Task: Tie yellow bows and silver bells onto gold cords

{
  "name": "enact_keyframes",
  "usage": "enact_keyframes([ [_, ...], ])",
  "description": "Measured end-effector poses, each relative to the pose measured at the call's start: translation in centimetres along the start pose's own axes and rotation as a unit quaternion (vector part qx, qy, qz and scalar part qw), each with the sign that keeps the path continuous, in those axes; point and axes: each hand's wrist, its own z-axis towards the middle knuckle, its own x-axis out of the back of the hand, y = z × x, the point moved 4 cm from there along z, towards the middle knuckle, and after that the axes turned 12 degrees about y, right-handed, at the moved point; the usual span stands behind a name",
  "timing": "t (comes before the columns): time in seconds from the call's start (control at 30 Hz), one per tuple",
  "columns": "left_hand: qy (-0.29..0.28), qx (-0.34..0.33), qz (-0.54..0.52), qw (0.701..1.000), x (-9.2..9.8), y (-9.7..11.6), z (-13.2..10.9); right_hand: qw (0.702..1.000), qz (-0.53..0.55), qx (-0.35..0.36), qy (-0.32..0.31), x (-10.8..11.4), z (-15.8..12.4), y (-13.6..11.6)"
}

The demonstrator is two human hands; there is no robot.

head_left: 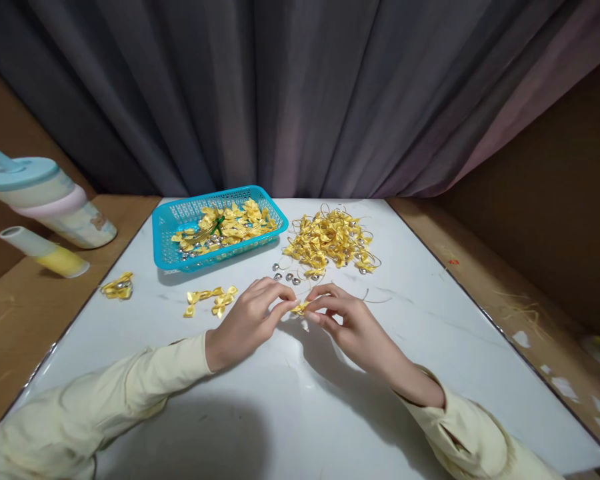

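Observation:
Both my hands meet over the middle of the white table, pinching one small yellow ribbon bow between them. My left hand has its thumb and fingertips closed on the bow's left side. From the other side, my right hand grips it with thumb and fingers. A thin cord rises from the bow, partly hidden by the fingers. Just beyond lie several small silver bells. Left of my left hand are several loose yellow bows.
A blue plastic basket holds bows, bells and cords. Beside it is a heap of corded yellow bows. A small bow bundle lies at left, near a yellow-and-white tube and a tumbler. A dark curtain hangs behind.

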Motion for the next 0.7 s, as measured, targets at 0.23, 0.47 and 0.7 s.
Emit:
enact_keyframes([
  [0.23,0.001,0.04,-0.023,0.999,0.06,0.06,0.07,0.999,0.033,0.002,0.017,0.1,0.3,-0.27],
  [0.47,-0.081,0.078,0.009,0.994,-0.18,-0.15,0.85,0.997,0.067,0.023,0.015,0.42,0.49,-0.54],
  [0.7,-0.02,-0.018,0.027,0.999,-0.21,-0.14,0.82,0.989,0.12,-0.065,-0.05,-0.06,0.33,-0.58],
])
